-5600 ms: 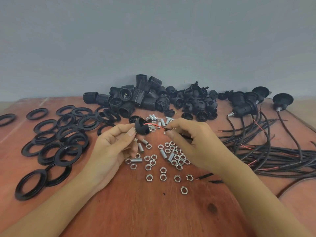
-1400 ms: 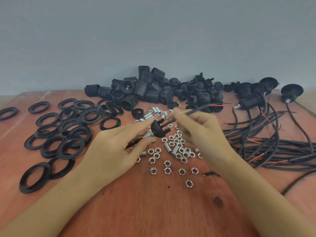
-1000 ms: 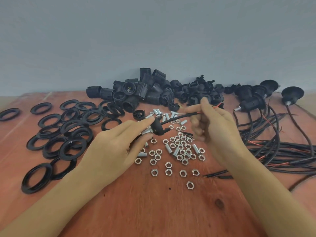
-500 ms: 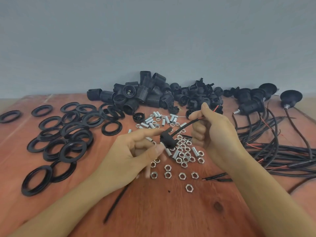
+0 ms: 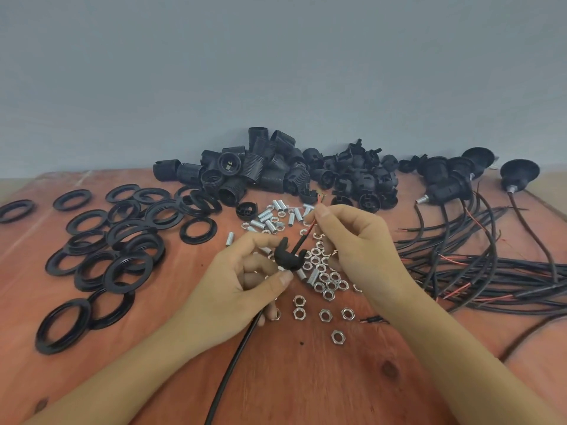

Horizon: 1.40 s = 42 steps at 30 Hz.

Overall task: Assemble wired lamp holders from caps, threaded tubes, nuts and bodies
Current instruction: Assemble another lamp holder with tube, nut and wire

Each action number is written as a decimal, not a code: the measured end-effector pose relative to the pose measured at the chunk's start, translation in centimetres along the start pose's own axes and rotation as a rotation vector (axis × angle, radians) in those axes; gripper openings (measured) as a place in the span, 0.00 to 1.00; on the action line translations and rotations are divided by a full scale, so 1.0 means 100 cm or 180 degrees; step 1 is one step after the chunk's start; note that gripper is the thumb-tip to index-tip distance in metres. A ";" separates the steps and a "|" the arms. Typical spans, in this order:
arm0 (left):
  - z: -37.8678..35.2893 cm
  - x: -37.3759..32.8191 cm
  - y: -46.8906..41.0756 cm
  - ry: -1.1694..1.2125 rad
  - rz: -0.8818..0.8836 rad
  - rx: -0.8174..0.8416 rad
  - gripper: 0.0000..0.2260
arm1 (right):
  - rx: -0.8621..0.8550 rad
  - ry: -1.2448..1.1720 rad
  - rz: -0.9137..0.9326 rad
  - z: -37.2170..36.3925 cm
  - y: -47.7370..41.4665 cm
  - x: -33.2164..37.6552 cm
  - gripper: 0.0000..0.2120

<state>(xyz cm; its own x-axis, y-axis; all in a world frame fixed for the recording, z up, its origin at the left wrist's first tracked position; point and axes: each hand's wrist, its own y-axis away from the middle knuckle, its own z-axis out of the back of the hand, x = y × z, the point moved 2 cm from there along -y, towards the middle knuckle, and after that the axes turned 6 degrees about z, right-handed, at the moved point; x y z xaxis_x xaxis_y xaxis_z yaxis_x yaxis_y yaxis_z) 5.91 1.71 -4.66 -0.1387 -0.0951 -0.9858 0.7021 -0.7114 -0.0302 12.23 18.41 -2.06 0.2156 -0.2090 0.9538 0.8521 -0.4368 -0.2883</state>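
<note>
On a reddish-brown wooden tabletop (image 5: pixel 306 378), flat black plastic rings (image 5: pixel 129 268) lie scattered at far left, untouched. Just right of them, the left hand (image 5: pixel 239 289) pinches a small black domed plastic cap (image 5: pixel 288 257) between thumb and fingertips, open side up, above the scattered parts. A thin black sheathed cable (image 5: pixel 236 357) runs up from the near edge under the palm, apparently through the cap's centre hole, and emerges above it. The right hand (image 5: pixel 356 240) is closed on that upper end, gripping where red and black cores (image 5: pixel 313 223) split from the sheath. Beneath both hands lie silver hexagonal metal nuts (image 5: pixel 325 286); short silver threaded metal tubes (image 5: pixel 270 219) lie behind them. Against the grey wall sits a heap of black ribbed lamp-holder bodies (image 5: pixel 260 170), and at far right finished holders (image 5: pixel 448 179) trail a tangle of black leads (image 5: pixel 506 271). The cap looks light and rigid, best held by its rim; the cable looks limp and smooth-skinned, so a pull on the sheath, not the bare cores, seems safest. The tubes and nuts appear small and apt to roll.
</note>
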 end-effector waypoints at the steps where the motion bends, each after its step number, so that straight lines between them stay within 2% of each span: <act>1: -0.001 0.000 0.000 -0.0037 -0.0005 0.0023 0.12 | 0.0045 0.0089 0.0062 -0.003 0.002 -0.001 0.14; 5: -0.001 -0.001 -0.001 0.0012 -0.0054 0.0021 0.10 | 0.0373 0.0218 0.0289 -0.019 0.010 -0.002 0.09; 8: 0.002 -0.005 0.000 0.0140 -0.0070 0.0006 0.09 | 0.0342 0.0145 0.0364 -0.020 0.012 -0.003 0.07; 13: 0.004 -0.008 0.002 -0.0361 -0.0254 -0.0312 0.20 | 0.0515 0.0035 0.0348 -0.023 0.012 -0.006 0.06; 17: 0.005 -0.007 0.000 -0.0352 -0.0398 -0.0174 0.02 | 0.0462 -0.0434 0.0066 -0.023 0.011 -0.009 0.05; 19: 0.008 -0.006 -0.001 -0.0489 -0.0441 -0.0193 0.06 | 0.0426 -0.0550 -0.0050 -0.023 0.011 -0.010 0.04; 22: 0.010 -0.004 -0.002 -0.0713 -0.0518 -0.0401 0.04 | 0.0441 -0.0531 -0.0042 -0.027 0.012 -0.010 0.06; 25: 0.012 -0.002 -0.003 -0.0860 -0.0581 -0.0609 0.13 | 0.0536 -0.0662 0.0010 -0.029 0.013 -0.008 0.07; 35: 0.015 -0.008 -0.003 -0.0031 -0.0793 -0.0703 0.04 | 0.0472 -0.0578 -0.0071 -0.027 0.010 -0.005 0.10; 38: 0.015 -0.009 -0.002 0.0307 -0.0794 -0.0643 0.05 | 0.0474 -0.0545 -0.0071 -0.026 0.006 -0.002 0.09; 42: 0.013 -0.008 -0.002 0.0196 -0.0787 -0.0705 0.07 | 0.0810 -0.0043 -0.0102 -0.019 -0.013 0.005 0.07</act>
<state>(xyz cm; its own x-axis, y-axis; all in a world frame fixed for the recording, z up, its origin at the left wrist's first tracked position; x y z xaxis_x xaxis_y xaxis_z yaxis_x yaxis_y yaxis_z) 5.00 1.05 -3.67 -0.2860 0.1084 -0.9521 0.7882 -0.5385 -0.2981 10.33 17.25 -1.35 0.1915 -0.1863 0.9637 0.9508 -0.2085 -0.2292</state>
